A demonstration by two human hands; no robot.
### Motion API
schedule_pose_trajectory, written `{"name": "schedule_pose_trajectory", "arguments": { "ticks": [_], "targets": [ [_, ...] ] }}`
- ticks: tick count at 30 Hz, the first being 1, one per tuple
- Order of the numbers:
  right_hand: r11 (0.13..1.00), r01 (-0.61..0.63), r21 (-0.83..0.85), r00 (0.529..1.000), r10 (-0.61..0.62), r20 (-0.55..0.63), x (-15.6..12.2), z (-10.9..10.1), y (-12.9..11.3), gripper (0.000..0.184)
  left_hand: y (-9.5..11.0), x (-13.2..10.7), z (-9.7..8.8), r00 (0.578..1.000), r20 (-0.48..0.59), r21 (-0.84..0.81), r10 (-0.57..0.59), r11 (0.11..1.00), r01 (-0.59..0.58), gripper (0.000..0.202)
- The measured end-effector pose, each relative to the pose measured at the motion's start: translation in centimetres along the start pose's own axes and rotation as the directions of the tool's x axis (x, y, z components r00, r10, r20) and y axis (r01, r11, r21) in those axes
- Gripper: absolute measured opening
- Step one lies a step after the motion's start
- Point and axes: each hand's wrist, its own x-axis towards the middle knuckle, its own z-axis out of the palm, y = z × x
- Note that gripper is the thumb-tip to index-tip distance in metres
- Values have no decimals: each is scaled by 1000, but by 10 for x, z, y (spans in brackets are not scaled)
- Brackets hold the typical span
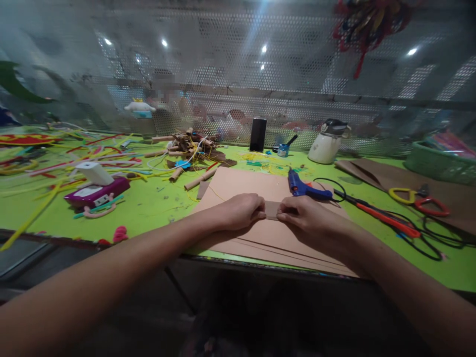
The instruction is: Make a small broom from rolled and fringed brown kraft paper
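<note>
My left hand (241, 210) and my right hand (303, 215) meet over a stack of brown cardboard sheets (241, 186) on the green table (156, 206). Both hands are closed, and together they pinch a small brown cardboard strip (271, 209) between their fingertips. The strip lies just above the top sheet. A blue glue gun (303, 187) rests on the cardboard right behind my right hand.
Red-handled scissors (386, 220) and yellow and red scissors (416, 198) lie to the right with a black cord. A purple device (97, 191) sits at left among coloured pipe cleaners. Rolled paper tubes (189, 148), a black cylinder (258, 134) and a white kettle (327, 144) stand behind. A green basket (439, 163) is far right.
</note>
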Motion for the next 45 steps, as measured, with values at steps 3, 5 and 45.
{"name": "schedule_pose_trajectory", "arguments": {
  "ticks": [3,5,45],
  "targets": [
    [1000,-4,0,1000,4,-24,-3,1,1,20,-2,2,1,1000,-4,-3,-3,1000,3,20],
    [1000,3,3,1000,-3,-26,-2,2,4,20,-3,2,1,1000,-4,-2,-5,1000,5,21],
    [953,302,12,952,-300,-62,-2,14,32,26,-7,-3,10,964,-131,87,231,971,-221,31]
  ]
}}
